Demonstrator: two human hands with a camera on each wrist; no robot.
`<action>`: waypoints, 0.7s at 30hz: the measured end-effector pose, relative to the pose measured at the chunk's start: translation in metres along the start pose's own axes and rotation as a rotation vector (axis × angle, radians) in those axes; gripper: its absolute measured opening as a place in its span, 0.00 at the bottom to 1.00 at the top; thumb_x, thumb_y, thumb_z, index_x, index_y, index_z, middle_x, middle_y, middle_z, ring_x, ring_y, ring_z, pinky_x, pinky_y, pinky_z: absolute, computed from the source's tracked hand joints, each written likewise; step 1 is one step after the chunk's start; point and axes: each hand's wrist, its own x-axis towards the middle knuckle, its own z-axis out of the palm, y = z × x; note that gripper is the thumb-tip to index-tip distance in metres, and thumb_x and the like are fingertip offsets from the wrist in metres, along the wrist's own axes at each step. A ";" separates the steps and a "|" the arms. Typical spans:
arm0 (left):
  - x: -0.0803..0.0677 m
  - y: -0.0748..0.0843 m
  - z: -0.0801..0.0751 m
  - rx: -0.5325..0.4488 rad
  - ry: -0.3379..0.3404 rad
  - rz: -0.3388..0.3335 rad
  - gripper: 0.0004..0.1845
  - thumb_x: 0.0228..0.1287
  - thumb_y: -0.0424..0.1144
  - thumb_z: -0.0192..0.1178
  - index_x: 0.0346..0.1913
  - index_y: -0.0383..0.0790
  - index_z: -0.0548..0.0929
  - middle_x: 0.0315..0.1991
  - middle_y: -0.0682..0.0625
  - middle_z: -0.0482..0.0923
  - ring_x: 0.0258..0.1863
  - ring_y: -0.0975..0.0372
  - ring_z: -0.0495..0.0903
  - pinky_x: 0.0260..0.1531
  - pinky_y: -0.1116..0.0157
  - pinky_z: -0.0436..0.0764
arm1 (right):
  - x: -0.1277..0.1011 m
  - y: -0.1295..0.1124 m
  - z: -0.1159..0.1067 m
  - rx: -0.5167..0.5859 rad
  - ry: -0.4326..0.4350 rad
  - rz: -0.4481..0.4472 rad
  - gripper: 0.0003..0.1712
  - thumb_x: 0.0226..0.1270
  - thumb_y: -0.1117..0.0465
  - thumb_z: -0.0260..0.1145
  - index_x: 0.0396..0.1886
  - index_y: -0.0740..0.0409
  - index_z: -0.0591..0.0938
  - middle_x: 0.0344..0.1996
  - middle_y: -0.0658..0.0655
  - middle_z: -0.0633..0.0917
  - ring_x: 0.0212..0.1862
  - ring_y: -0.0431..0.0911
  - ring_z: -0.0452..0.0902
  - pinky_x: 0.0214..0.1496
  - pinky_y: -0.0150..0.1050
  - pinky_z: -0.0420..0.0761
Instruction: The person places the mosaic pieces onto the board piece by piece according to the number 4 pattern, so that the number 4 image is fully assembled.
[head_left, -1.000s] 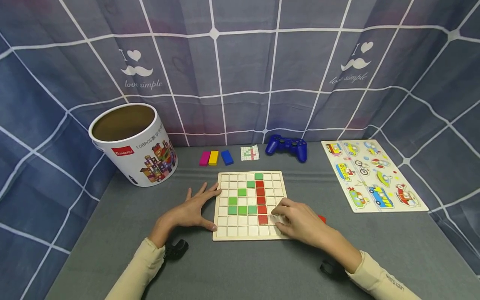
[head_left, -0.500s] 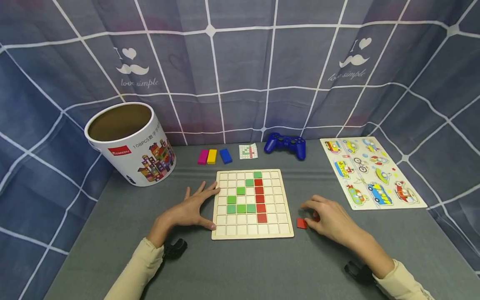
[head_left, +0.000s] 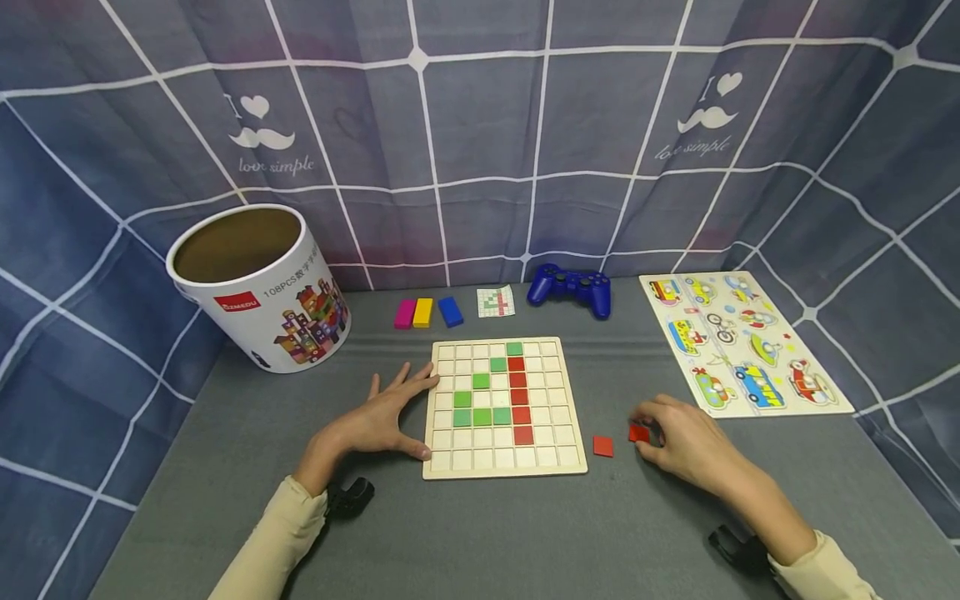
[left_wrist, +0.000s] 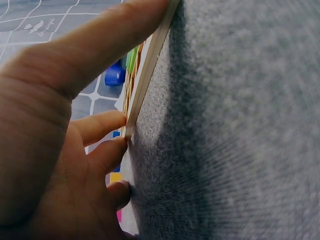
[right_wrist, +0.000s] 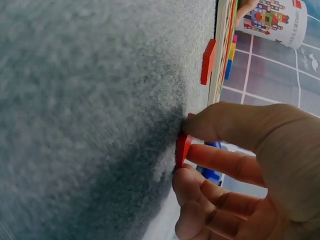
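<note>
A wooden grid board (head_left: 506, 463) lies flat, with green tiles (head_left: 482, 381) in a stepped line and a row, and a column of red tiles (head_left: 519, 397). Along its left edge rests my left hand (head_left: 378, 421), fingers spread and thumb at the lower corner; the left wrist view shows the thumb and fingertips at the board's edge (left_wrist: 145, 92). Right of the board, my right hand (head_left: 686, 437) pinches a red square tile (right_wrist: 183, 149) between thumb and fingers, down at the cloth. Another red tile (head_left: 603, 447) lies between that hand and the board.
Behind the board sit magenta (head_left: 405, 314), yellow (head_left: 423, 313) and blue (head_left: 451, 312) blocks, a small pattern card (head_left: 496, 302) and a blue game controller (head_left: 570, 290). A white bucket (head_left: 288, 308) stands at back left; a picture puzzle board (head_left: 738, 342) lies at right.
My right hand has moved right, off the board and past the nearer red tile, to the farther red tile, which it now pinches. My left hand has stayed at the board's edge.
</note>
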 end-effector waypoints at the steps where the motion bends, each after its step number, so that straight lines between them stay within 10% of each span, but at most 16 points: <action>1: 0.000 0.000 0.000 0.001 0.001 -0.001 0.62 0.41 0.58 0.81 0.80 0.50 0.56 0.81 0.51 0.40 0.78 0.45 0.32 0.63 0.31 0.24 | 0.000 0.000 0.000 -0.002 -0.001 0.001 0.14 0.45 0.63 0.78 0.34 0.51 0.86 0.28 0.44 0.77 0.26 0.36 0.68 0.26 0.35 0.70; 21: 0.001 -0.001 0.000 -0.003 0.000 -0.002 0.63 0.41 0.58 0.81 0.80 0.50 0.56 0.81 0.52 0.40 0.78 0.46 0.31 0.64 0.32 0.24 | 0.016 -0.028 0.009 0.054 0.064 -0.094 0.14 0.48 0.61 0.78 0.34 0.49 0.82 0.28 0.43 0.76 0.25 0.33 0.67 0.24 0.31 0.68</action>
